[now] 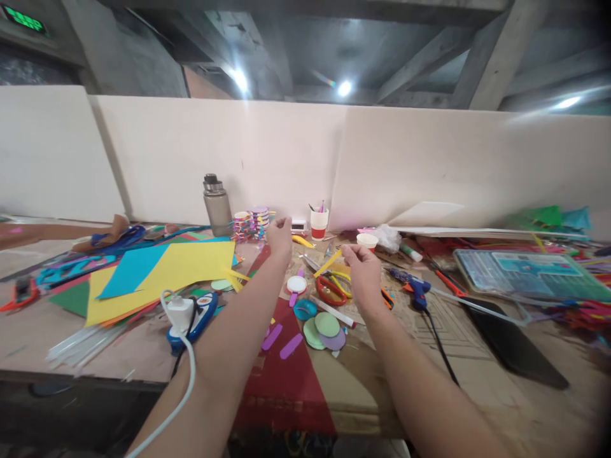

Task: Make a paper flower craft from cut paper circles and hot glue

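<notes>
Right hand (363, 270) pinched shut on one end of a yellow paper strip (328, 262), raised above the worktop (482, 356). Left hand (280, 236) loosely curled, fingers together, holding nothing I can make out — hovering near the other end, not touching. Strip looks cut, not yet stuck to anything. Red scissors (331, 289) and blue glue gun (414, 287) lie just below — cut circles (324, 331) sit loose, early stage I'd say.

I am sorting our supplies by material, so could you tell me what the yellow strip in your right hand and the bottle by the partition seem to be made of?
Yellow strip: probably paper, flat, matte, thin, pinched in the right hand. Bottle: likely brushed metal, dull grey sheen, darker cap.
</notes>
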Action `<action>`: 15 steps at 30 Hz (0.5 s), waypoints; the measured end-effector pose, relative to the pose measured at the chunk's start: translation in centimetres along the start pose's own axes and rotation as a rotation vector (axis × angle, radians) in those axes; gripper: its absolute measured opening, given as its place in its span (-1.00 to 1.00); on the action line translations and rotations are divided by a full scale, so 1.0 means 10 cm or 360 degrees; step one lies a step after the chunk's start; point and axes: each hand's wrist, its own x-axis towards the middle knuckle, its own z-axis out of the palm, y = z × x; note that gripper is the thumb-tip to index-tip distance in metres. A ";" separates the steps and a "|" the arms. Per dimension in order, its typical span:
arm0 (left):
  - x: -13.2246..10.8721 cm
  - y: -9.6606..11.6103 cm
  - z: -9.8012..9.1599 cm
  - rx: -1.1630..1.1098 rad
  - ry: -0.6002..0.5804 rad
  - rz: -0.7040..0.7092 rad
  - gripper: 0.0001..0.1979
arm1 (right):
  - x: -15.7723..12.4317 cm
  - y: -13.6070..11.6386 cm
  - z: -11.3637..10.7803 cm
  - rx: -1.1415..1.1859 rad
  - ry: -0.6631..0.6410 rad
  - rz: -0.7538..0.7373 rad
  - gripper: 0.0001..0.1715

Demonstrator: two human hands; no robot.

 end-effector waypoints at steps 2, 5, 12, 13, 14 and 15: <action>0.19 -0.01 0.03 0.0292 0.0052 0.0053 -0.85 | -0.01 -0.02 0.00 -0.0003 -0.0009 0.0014 -0.68; 0.45 -0.04 -0.01 0.0939 0.0232 0.0145 -0.79 | -0.03 -0.04 0.02 -0.0026 -0.0038 0.0032 -0.68; 0.93 -0.27 -0.19 0.1484 0.0374 0.0204 -0.55 | -0.10 -0.06 0.05 -0.0062 -0.0144 0.0064 -0.66; 0.99 -0.30 -0.20 0.1495 0.0372 0.0192 -0.51 | -0.11 -0.06 0.06 -0.0067 -0.0152 0.0069 -0.66; 1.04 -0.32 -0.20 0.1502 0.0365 0.0181 -0.48 | -0.12 -0.07 0.07 -0.0066 -0.0158 0.0075 -0.66; 1.10 -0.33 -0.20 0.1509 0.0356 0.0174 -0.46 | -0.13 -0.07 0.07 -0.0062 -0.0165 0.0083 -0.66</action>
